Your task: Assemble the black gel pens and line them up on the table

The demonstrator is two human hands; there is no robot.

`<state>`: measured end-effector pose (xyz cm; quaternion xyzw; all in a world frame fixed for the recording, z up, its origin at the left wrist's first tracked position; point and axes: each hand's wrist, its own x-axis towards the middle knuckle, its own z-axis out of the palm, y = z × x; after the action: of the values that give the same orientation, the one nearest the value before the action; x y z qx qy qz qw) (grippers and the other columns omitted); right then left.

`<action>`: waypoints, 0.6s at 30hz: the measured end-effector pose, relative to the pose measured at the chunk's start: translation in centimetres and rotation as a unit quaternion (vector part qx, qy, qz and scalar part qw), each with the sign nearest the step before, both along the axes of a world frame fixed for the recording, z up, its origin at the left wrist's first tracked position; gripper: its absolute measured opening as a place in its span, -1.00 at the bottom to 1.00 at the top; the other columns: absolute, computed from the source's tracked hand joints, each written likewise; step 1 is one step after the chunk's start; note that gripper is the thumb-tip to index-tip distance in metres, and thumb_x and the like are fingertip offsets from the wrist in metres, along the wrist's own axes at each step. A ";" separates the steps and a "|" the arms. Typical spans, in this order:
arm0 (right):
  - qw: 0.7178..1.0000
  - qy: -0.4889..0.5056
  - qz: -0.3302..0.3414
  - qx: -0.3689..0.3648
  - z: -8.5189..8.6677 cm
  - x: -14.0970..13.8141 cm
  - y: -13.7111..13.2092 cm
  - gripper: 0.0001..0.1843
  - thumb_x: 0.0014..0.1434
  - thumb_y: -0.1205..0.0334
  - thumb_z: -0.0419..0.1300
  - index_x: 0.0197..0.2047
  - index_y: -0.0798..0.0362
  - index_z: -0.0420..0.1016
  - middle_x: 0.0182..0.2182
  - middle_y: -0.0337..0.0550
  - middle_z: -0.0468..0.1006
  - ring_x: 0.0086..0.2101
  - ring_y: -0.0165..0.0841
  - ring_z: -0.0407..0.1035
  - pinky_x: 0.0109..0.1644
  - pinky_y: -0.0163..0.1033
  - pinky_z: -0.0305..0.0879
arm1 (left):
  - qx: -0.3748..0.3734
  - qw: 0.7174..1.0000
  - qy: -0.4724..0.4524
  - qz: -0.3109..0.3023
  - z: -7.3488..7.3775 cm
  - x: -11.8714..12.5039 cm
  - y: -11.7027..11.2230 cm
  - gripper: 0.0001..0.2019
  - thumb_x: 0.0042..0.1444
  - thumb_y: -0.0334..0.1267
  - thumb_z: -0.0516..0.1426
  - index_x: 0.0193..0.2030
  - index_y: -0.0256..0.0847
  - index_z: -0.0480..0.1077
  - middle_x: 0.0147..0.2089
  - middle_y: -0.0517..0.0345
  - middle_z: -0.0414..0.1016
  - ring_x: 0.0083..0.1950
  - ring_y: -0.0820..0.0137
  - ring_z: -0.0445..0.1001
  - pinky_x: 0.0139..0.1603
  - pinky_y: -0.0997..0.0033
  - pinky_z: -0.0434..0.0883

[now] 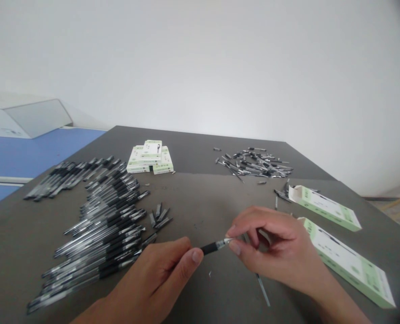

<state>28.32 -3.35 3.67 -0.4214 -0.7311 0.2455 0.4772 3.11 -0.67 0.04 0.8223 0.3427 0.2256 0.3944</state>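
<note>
My left fingers [189, 262] grasp a black-gripped gel pen [209, 248] while my right fingers [250, 219] pinch its tip end — it sits between my two hands, above the counter [195, 193]. Rows of similar pens [117, 218] lie to my left, a few small caps [164, 214] just beside them — two green-and-white pen boxes [351, 265] to my right.
</note>
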 end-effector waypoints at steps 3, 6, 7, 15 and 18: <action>1.000 -0.023 0.001 0.021 0.2 -0.1 -0.1 -0.76 0.18 0.46 0.41 -0.15 -0.06 0.69 -0.32 -0.23 0.72 -0.55 -0.49 0.30 -0.47 -0.32 0.30 | 0.036 0.999 0.010 -0.002 0.1 -0.1 0.1 -0.53 0.58 -0.06 -0.07 -0.41 -0.13 0.26 -0.51 0.34 0.26 -0.51 0.49 0.32 -0.47 0.43 0.14; 0.999 -0.037 -0.004 0.029 0.2 -0.2 -0.2 -0.73 0.16 0.48 0.41 -0.13 -0.08 0.69 -0.32 -0.26 0.72 -0.55 -0.49 0.30 -0.47 -0.32 0.32 | 0.080 0.996 0.024 -0.006 0.3 -0.2 0.1 -0.56 0.58 -0.11 -0.07 -0.38 -0.13 0.29 -0.49 0.32 0.34 -0.48 0.47 0.38 -0.44 0.43 0.17; 0.999 -0.040 -0.006 0.030 0.1 -0.2 -0.3 -0.72 0.16 0.47 0.42 -0.12 -0.08 0.70 -0.33 -0.26 0.72 -0.56 -0.49 0.30 -0.47 -0.32 0.32 | 0.090 0.996 0.028 -0.004 0.3 -0.2 0.1 -0.57 0.58 -0.12 -0.07 -0.37 -0.13 0.31 -0.47 0.30 0.37 -0.46 0.46 0.40 -0.43 0.43 0.19; 1.000 -0.003 -0.001 0.001 0.0 -0.5 -0.5 -0.74 0.21 0.39 0.45 -0.05 -0.10 0.79 -0.32 -0.20 0.71 -0.56 -0.49 0.31 -0.55 -0.35 0.22 | 0.093 0.996 0.006 0.000 0.1 0.1 -0.5 -0.67 0.59 -0.12 -0.07 -0.17 -0.08 0.41 -0.32 0.27 0.56 -0.30 0.39 0.57 -0.25 0.45 0.37; 0.999 0.041 0.016 -0.030 -0.4 -1.1 -0.3 -0.83 0.23 0.26 0.50 -0.10 -0.12 0.82 -0.37 -0.18 0.71 -0.51 -0.45 0.38 -0.51 -0.34 0.26 | 0.077 0.997 0.005 0.003 0.1 0.2 -0.8 -0.70 0.58 -0.09 -0.08 -0.10 -0.05 0.41 -0.23 0.24 0.62 -0.23 0.37 0.62 -0.17 0.45 0.41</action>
<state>27.24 -3.61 3.26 -0.4131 -0.7098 0.2921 0.4901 3.30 -1.51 0.18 0.8502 0.3287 0.2487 0.3275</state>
